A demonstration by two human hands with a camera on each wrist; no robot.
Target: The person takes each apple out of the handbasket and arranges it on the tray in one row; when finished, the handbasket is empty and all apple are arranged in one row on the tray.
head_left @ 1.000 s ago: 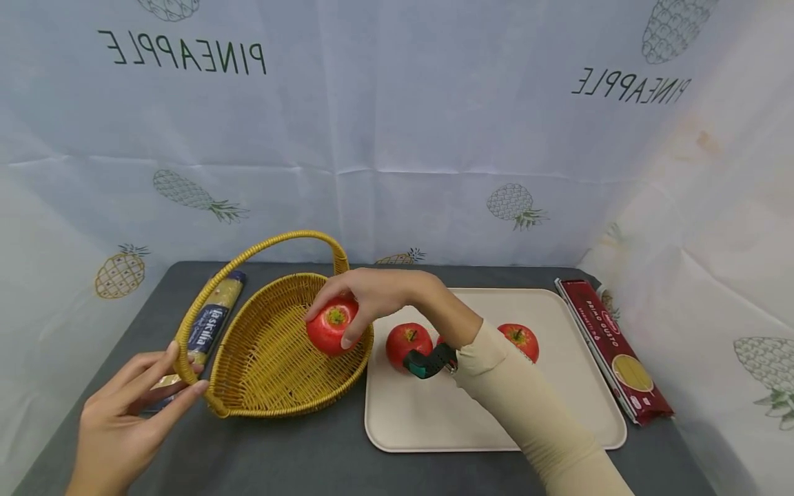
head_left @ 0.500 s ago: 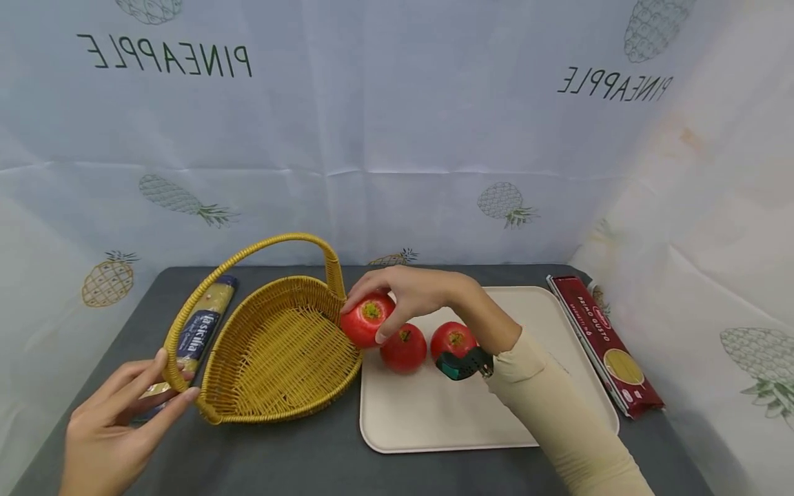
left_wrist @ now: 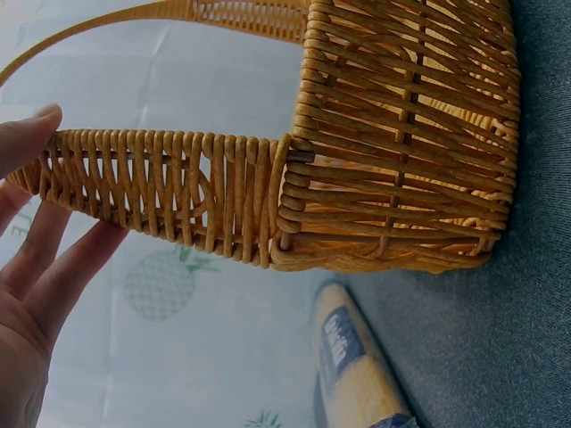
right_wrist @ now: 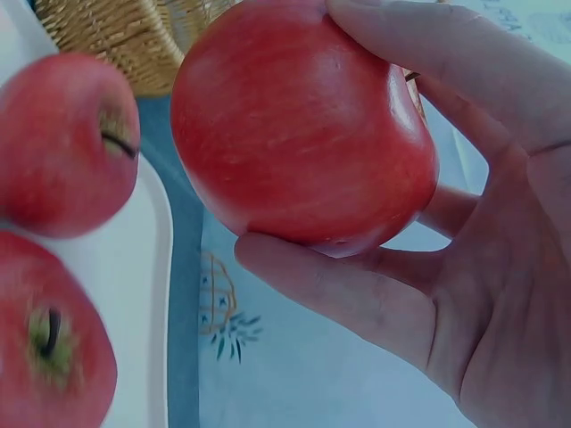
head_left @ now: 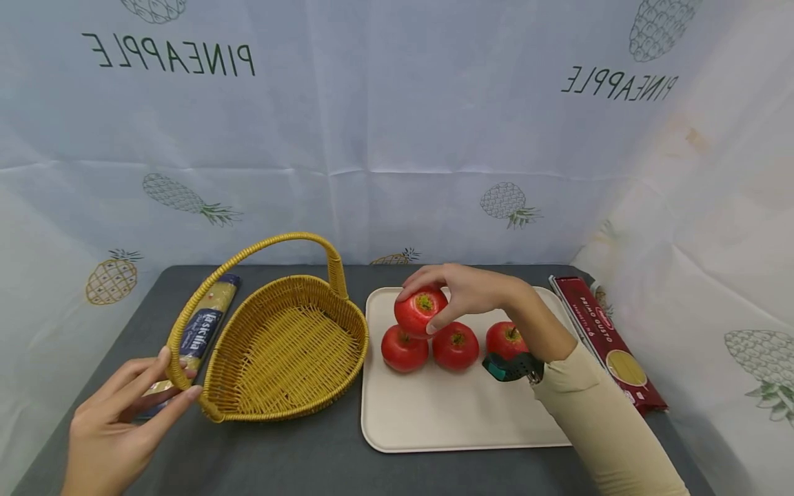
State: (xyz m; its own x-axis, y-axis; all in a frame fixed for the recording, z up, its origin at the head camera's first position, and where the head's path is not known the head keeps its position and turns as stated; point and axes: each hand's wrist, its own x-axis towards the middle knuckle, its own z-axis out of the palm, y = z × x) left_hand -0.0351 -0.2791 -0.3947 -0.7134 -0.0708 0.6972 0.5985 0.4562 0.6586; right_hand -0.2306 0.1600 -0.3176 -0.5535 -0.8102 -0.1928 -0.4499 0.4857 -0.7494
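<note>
In the head view my right hand [head_left: 468, 289] grips a red apple [head_left: 420, 311] over the back left part of a cream tray [head_left: 446, 420]. The right wrist view shows thumb and fingers around that apple [right_wrist: 303, 125]. Below it on the tray sit a left apple [head_left: 404, 350], a middle apple [head_left: 455, 346] and a right apple [head_left: 505, 339], the last partly hidden by the wrist. My left hand [head_left: 118, 417] pinches the handle [head_left: 186, 313] of a yellow wicker basket [head_left: 285, 358]. No fruit shows inside the basket in the head view.
A blue-labelled pasta pack [head_left: 201, 327] lies behind the basket's left side. A red spaghetti pack [head_left: 604, 337] lies along the tray's right edge, partly behind the right sleeve. A pineapple-print cloth [head_left: 397, 124] hangs behind the grey table [head_left: 260, 455].
My right hand has carried the apple rightward, from over the basket to over the tray. My left hand keeps its hold on the basket handle.
</note>
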